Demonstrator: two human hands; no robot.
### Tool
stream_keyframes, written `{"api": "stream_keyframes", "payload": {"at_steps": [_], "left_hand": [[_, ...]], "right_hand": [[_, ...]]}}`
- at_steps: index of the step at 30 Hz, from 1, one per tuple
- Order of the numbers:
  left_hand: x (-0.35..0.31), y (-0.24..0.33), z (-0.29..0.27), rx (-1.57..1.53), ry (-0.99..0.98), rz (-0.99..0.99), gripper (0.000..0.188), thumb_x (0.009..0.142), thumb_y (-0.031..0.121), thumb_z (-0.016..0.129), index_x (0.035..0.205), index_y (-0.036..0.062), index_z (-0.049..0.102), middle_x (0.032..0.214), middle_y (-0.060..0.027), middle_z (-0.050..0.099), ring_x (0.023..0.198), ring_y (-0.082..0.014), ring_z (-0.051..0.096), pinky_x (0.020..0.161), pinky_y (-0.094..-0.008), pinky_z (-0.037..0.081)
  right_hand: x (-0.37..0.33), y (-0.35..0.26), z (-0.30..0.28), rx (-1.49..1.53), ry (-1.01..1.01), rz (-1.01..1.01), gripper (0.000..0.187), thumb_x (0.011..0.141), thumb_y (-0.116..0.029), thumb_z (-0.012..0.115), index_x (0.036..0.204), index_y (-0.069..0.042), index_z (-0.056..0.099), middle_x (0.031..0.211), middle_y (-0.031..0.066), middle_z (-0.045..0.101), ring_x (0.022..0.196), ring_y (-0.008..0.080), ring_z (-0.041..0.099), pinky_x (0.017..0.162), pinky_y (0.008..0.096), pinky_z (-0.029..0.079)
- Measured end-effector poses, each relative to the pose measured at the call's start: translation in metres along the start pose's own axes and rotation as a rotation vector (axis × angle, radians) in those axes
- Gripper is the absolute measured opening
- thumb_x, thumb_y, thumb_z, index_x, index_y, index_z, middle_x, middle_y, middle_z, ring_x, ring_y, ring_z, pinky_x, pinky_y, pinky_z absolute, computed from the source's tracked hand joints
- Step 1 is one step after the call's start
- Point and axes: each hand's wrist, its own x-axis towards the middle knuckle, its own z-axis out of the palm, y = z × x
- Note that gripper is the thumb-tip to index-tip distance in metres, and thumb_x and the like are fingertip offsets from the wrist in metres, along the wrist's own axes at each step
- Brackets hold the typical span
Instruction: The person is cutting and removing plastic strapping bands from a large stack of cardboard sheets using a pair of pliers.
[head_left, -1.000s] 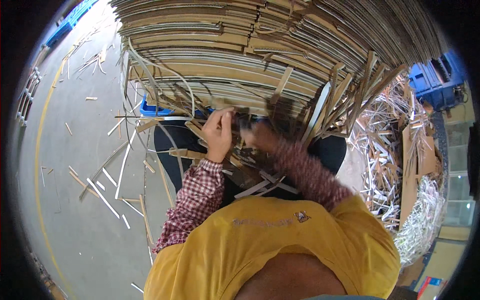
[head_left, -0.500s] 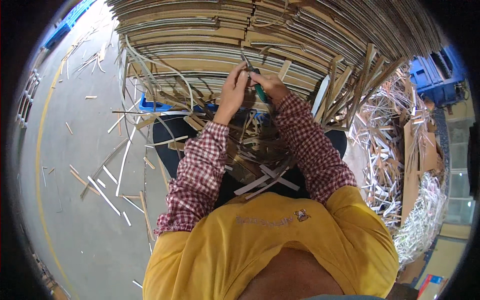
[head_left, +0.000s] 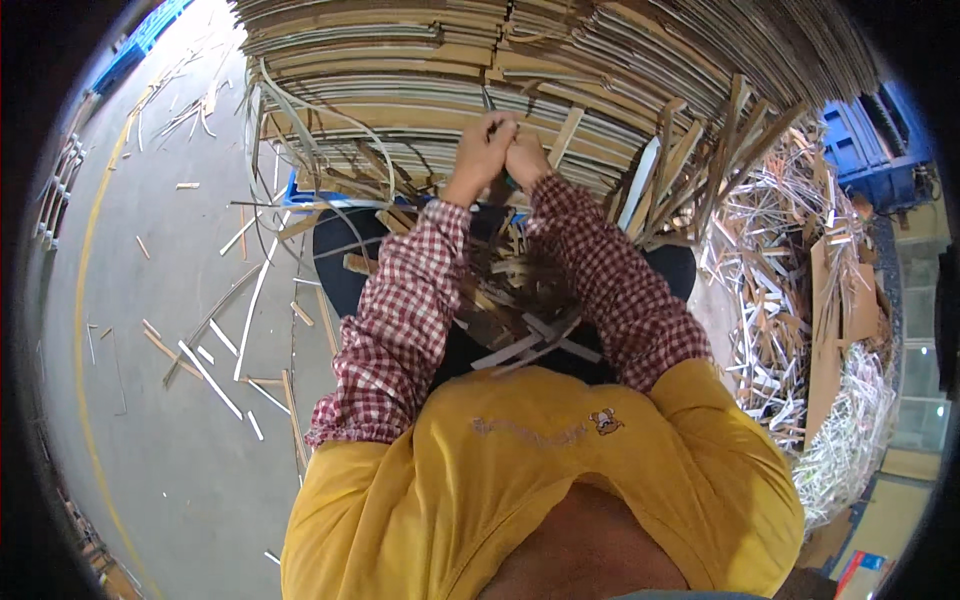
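Both of my hands are together in front of the stacked cardboard sheets (head_left: 370, 115). My right hand (head_left: 527, 155) is closed around a slim green-handled tool. Its narrow dark metal tip (head_left: 487, 97) points up toward the stack, and the grip is mostly hidden by my fingers. Against it presses my left hand (head_left: 482, 155), its fingers bent and closed by the tool's shaft. Whatever the left fingers hold is hidden. Cut strips (head_left: 530, 345) of cardboard and pale board lie on my lap below.
Loose strips stick out from the stack's right side (head_left: 735, 140), and curved pale bands (head_left: 300, 130) hang at its left. A heap of scraps (head_left: 765, 290) lies to the right, near a blue plastic pallet (head_left: 870, 150). Scattered strips (head_left: 210, 380) lie on the grey floor at left.
My hands have closed in on each other, the right shifting slightly left. The green handle, plain to see before, is now mostly covered.
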Motion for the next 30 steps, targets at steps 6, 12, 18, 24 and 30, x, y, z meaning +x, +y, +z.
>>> {"api": "stream_keyframes", "payload": {"at_steps": [6,12,18,24,30], "left_hand": [[-0.031,0.013,0.003,-0.228,-0.083,-0.123,0.025,0.079,0.017,0.051,0.098,0.0006,0.053,0.086,-0.0182,0.058,0.081,-0.0286,0.055,0.072,-0.0348,0.042],[-0.121,0.025,0.047,0.053,-0.385,-0.078,0.031,0.080,0.017,0.055,0.108,0.0053,0.050,0.100,-0.0144,0.050,0.093,-0.0318,0.048,0.079,-0.0363,0.040],[-0.074,0.036,0.064,0.504,-0.172,0.419,0.044,0.080,0.027,0.056,0.117,0.0072,0.045,0.103,-0.0172,0.047,0.087,-0.0286,0.049,0.074,-0.0393,0.040],[-0.064,0.031,0.076,0.678,-0.269,0.095,0.054,0.082,0.028,0.053,0.129,0.0109,0.032,0.101,-0.0195,0.051,0.055,-0.0266,0.052,0.049,-0.0372,0.043],[-0.147,-0.023,0.040,0.553,-0.506,-0.059,0.048,0.084,0.022,0.051,0.128,0.0116,0.035,0.092,-0.0236,0.052,0.049,-0.0276,0.050,0.042,-0.0367,0.040]], "right_hand": [[-0.041,0.007,-0.001,-0.254,0.142,-0.438,0.023,0.085,-0.017,0.043,0.090,0.000,0.056,0.081,0.0152,0.059,0.076,0.0222,0.057,0.064,0.0351,0.045],[-0.160,0.062,-0.049,-0.925,-0.365,0.105,0.020,0.087,-0.015,0.041,0.092,0.000,0.053,0.084,0.0151,0.054,0.069,0.0280,0.050,0.064,0.0354,0.042],[-0.187,0.077,-0.078,-0.023,0.060,0.180,0.031,0.086,-0.027,0.045,0.097,0.001,0.052,0.079,0.0155,0.054,0.069,0.0272,0.052,0.062,0.0382,0.042],[-0.205,0.034,-0.072,-0.228,-0.004,0.246,0.029,0.078,-0.012,0.051,0.100,0.005,0.046,0.077,0.0177,0.054,0.065,0.0287,0.053,0.057,0.0419,0.038],[-0.240,0.058,-0.098,-0.172,-0.590,0.434,0.034,0.077,-0.025,0.055,0.095,0.004,0.051,0.076,0.0155,0.055,0.067,0.0226,0.053,0.062,0.0370,0.041]]}}
